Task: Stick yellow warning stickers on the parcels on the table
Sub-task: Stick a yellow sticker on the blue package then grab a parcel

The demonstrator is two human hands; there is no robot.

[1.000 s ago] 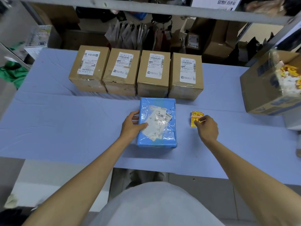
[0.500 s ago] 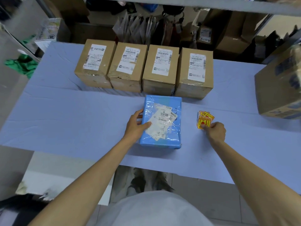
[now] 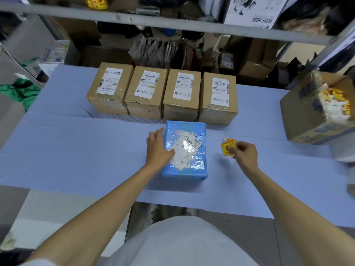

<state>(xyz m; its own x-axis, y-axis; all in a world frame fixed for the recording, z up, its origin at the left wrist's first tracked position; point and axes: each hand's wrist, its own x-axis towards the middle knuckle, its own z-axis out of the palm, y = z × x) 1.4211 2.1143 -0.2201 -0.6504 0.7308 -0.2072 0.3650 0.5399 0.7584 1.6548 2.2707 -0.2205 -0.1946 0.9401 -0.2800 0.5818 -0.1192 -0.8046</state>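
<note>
Right hand (image 3: 245, 153) pinching yellow stickers (image 3: 227, 148); blue parcel (image 3: 185, 150) lies just left of it, long axis away from person. Left hand (image 3: 158, 145) flat, steadying parcel.

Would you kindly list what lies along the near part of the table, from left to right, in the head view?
left hand → blue parcel → yellow stickers → right hand → open cardboard box

Left hand (image 3: 158, 145) lies flat on the left edge of the blue parcel (image 3: 185, 150), fingers spread. Right hand (image 3: 245, 153) pinches a yellow sticker (image 3: 226, 148) just right of that parcel. Four brown parcels (image 3: 163, 94) in a row beyond both hands on the surface (image 3: 76, 150).
</note>
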